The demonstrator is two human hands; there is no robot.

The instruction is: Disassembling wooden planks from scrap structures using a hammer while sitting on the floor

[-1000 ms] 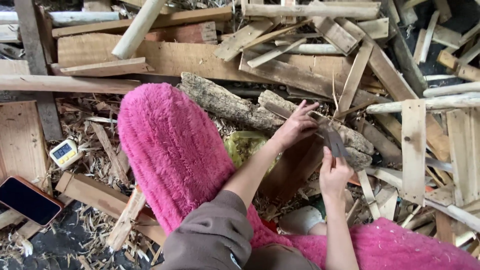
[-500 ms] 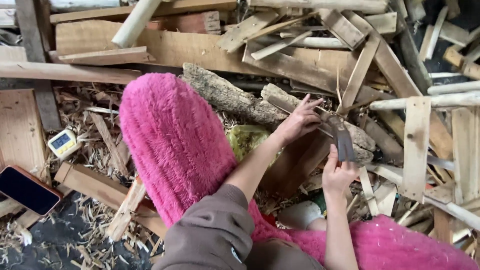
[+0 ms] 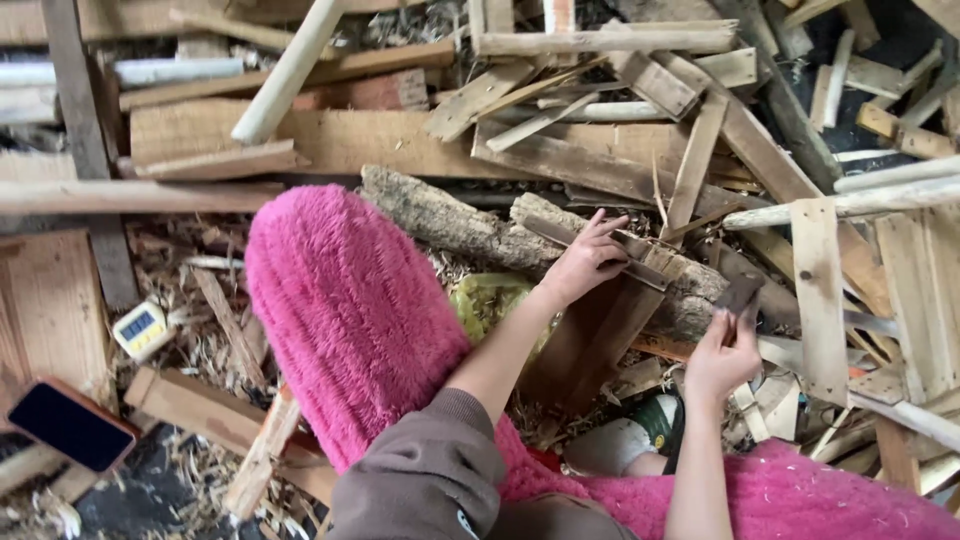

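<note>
My left hand [image 3: 585, 262] rests on a thin wooden strip [image 3: 645, 270] and presses it against a bark-covered log [image 3: 440, 218]. A dark plank [image 3: 600, 335] leans against the log just below that hand. To the right and slightly lower, my right hand [image 3: 720, 362] is closed around a dark flat blade [image 3: 742, 293], which points up and stands a little apart from the strip. My legs in fluffy pink trousers [image 3: 350, 310] fill the middle and the lower right.
Loose planks, slats and poles are piled all around, with a pale round pole [image 3: 290, 70] at the top left. A dark-screened phone [image 3: 70, 425] and a small yellow-and-white device [image 3: 140, 328] lie among wood shavings at the left. A white-and-green shoe [image 3: 630, 440] sits below the plank.
My right hand has carried the blade to the right, away from the strip. The left hand has stayed on the strip at the log.
</note>
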